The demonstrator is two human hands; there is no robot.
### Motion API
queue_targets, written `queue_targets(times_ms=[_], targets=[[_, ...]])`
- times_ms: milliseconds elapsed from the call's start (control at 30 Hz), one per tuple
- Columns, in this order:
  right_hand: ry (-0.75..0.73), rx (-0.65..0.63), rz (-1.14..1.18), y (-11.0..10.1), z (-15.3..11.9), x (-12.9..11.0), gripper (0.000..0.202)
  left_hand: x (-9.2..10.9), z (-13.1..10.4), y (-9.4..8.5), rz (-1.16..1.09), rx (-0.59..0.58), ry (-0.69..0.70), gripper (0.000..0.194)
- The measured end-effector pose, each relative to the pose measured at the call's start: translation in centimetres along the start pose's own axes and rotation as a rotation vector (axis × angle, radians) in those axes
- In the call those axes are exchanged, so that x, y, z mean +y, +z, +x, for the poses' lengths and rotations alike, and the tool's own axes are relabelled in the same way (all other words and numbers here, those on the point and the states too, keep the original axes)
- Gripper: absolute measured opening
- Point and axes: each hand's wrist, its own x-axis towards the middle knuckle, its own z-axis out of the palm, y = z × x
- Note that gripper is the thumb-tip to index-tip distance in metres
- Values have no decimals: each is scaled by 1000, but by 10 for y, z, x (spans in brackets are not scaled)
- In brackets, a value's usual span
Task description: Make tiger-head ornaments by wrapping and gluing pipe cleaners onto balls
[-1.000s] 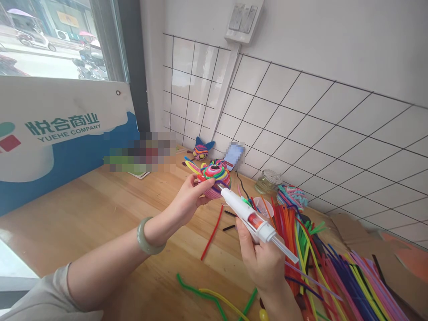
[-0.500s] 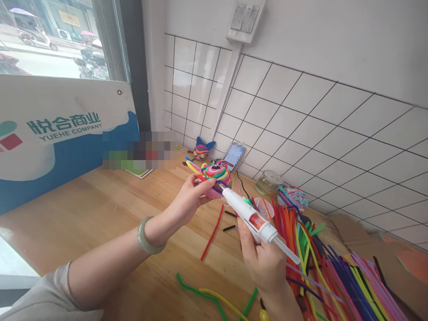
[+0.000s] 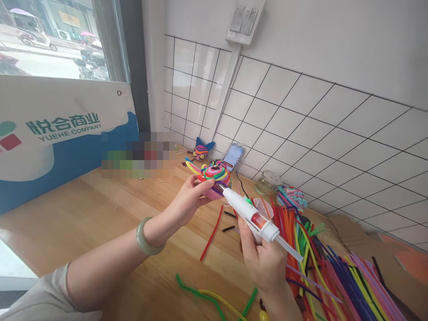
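My left hand (image 3: pixel 191 194), with a jade-green bangle (image 3: pixel 143 236) on its wrist, is closed on a colourful pipe-cleaner figure (image 3: pixel 217 174). The figure has striped coils, a dark eye and long ear-like pieces pointing left. My right hand (image 3: pixel 262 258) is wrapped round a white hot glue gun (image 3: pixel 242 208) with a clear glue stick out of its back end. The gun's metal nozzle is at the lower front of the figure, against it or very close; I cannot tell whether glue is coming out.
Bundles of pipe cleaners (image 3: pixel 354 281) cover the right side of the wooden table (image 3: pixel 133 285). Behind are a glass jar (image 3: pixel 268 182), a leaning phone (image 3: pixel 234 156) and a blue-eared figure (image 3: pixel 201 149). Loose green pipe cleaners (image 3: pixel 200 294) lie in front. A tiled wall (image 3: pixel 301 120) bounds the back.
The back end of the glue gun has shifted slightly right, with its nozzle staying at the figure. My left hand and the figure are almost still.
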Motion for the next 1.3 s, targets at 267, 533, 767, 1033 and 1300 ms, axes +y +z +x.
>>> queue_targets(times_ms=[267,533,767,1033,1300], targets=[[96,-36,35,-4,-1,-1,30,3,-1,2,34,47,-31,40],[669,-77,596,-15,14,-10,31,4,1,1,26,34,-40,34],[909,-56,1270,-18,34,5,28,6,4,-2,-5,77,-25,29],[958,-471,1307,-8,20,35,45,13,13,-13,-37,113,25,26],[1064,-903,776,34,-6,49,53,32,17,-20,-50,121,102,25]])
